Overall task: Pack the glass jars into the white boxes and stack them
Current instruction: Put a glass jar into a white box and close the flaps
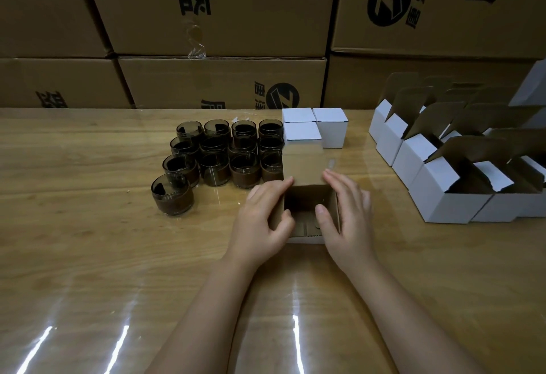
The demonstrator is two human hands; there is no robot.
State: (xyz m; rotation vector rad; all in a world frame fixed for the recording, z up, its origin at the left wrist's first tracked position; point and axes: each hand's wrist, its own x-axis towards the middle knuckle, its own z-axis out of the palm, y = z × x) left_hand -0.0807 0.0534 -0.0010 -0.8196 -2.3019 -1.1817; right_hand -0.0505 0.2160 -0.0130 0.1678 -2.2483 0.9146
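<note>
White box, open and seemingly empty, sits nearest on the surface, with the left hand curled round its left wall and the right hand round its right wall, thumbs hooked inside; squeezing too hard would likely buckle the thin card. Just beyond the box to the left, the glass jars crowd together touching, so lifting one carelessly could knock its neighbours, and the raised lid flap stands right beside them. Farther behind the box wait closed boxes; more open boxes stand to its right.
</note>
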